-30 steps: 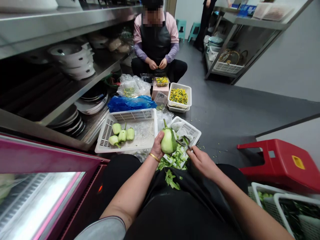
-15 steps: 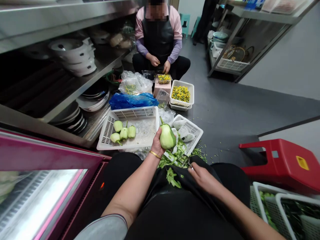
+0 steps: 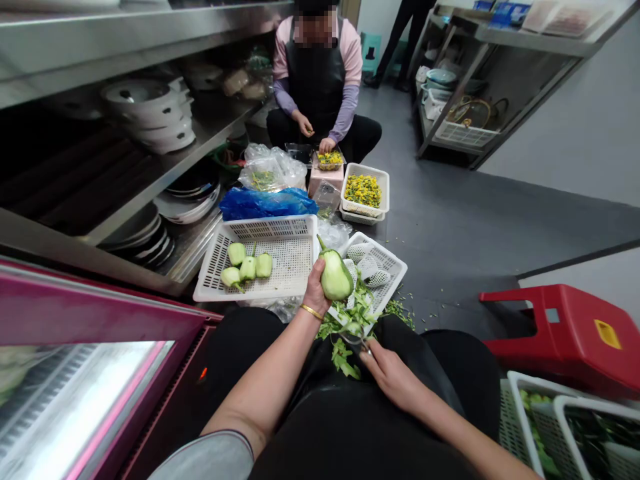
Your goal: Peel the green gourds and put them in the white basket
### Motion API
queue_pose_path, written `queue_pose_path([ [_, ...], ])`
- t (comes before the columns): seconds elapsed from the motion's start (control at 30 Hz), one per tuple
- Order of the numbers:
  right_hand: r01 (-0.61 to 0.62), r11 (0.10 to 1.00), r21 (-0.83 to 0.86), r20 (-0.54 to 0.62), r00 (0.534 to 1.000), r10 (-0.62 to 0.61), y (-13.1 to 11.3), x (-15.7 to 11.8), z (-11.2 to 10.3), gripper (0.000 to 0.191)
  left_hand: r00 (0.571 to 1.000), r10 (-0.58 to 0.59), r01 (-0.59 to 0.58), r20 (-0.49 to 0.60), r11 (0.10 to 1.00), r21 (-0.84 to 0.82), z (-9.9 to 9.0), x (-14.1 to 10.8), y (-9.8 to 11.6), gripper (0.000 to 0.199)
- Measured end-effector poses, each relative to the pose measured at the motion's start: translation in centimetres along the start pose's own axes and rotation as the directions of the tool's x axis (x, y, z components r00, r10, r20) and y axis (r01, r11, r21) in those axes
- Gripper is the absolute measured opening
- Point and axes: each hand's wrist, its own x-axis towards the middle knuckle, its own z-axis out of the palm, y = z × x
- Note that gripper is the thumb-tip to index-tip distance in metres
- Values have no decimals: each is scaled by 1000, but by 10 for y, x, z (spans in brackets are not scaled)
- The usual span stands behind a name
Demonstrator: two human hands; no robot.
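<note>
The left hand [image 3: 317, 288] has fingers curled round a green vegetable [image 3: 337, 277], the right hand [image 3: 389, 371] fingers closed on a peeler [image 3: 354, 339] at the vegetable's five o'clock, a white basket [image 3: 296, 257] at its nine

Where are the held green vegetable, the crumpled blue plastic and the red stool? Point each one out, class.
Held green vegetable [image 3: 337, 277]: head view, middle of its body.
Crumpled blue plastic [image 3: 270, 204]: head view, its middle.
Red stool [image 3: 567, 327]: head view, its red surface.
</note>
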Motion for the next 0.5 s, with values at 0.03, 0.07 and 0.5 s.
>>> queue_pose_path([
  [0.03,-6,1000,10,49,999,6,7,-7,-2,23,1000,-11,11,10,999,-32,1,0,1,45],
  [0.07,-5,1000,14,70,998,4,11,-10,-8,24,1000,-19,20,22,998,-57,2,-1,0,46],
  [0.5,-13,994,-106,-110,994,1,-23,34,-19,15,978,205,-198,-24,964,176,-1,0,-7,32],
])
